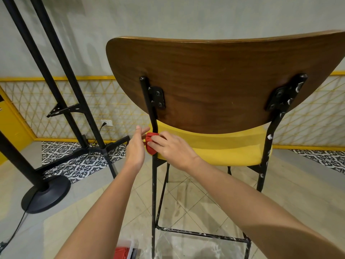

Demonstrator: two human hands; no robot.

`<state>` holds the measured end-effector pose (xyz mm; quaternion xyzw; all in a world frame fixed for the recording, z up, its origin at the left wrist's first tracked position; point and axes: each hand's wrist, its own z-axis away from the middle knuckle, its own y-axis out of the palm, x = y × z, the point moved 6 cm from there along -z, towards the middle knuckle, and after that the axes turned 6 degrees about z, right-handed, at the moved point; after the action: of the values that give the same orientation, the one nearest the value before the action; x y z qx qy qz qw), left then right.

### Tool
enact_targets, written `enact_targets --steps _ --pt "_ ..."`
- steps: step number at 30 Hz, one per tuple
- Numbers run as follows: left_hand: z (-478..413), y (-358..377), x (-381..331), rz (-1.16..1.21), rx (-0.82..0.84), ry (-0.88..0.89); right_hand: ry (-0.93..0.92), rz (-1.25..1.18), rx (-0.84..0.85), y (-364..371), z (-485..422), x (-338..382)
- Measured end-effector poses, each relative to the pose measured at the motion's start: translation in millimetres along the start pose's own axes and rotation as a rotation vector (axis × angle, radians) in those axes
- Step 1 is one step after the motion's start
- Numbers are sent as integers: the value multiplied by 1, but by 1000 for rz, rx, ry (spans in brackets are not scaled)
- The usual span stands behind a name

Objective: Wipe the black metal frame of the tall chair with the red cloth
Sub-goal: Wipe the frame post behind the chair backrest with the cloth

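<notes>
A tall chair with a brown wooden backrest [214, 81] and yellow seat [224, 148] stands right in front of me on a black metal frame [154, 184] flecked with white paint. A bunched red cloth [150, 143] is wrapped around the frame's left rear upright, just below the backrest at seat height. My right hand [173, 148] grips the cloth against that upright. My left hand [136, 144] is on the other side of the cloth, fingers extended and touching it. The right upright [268, 139] carries heavy white splashes.
Black poles of a stand [56, 75] rise at the left, with a round black base [45, 193] and cable on the floor. A small box with something red [124, 252] lies on the tiled floor near the chair's leg. A yellow-trimmed lattice wall runs behind.
</notes>
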<state>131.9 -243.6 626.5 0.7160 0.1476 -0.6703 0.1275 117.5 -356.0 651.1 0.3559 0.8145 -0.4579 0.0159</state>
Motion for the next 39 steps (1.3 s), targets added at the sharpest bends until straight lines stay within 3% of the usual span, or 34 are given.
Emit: enact_targets --steps 6,11,19,26,32,39 --pt "0 3 -5 13 7 0 -56 -29 0 0 6 4" --pt "0 0 -11 -2 27 41 148 -88 -154 -23 -1 -18" --pt "-3 -5 -16 17 2 21 230 -168 42 -9 -2 -12" --pt "-2 2 -30 38 -1 41 256 19 -269 -49 -20 -18" --pt "-1 3 -35 36 27 52 230 36 -27 -35 -18 -10" --pt "5 -4 -31 24 52 80 237 24 -122 -50 -22 -16"
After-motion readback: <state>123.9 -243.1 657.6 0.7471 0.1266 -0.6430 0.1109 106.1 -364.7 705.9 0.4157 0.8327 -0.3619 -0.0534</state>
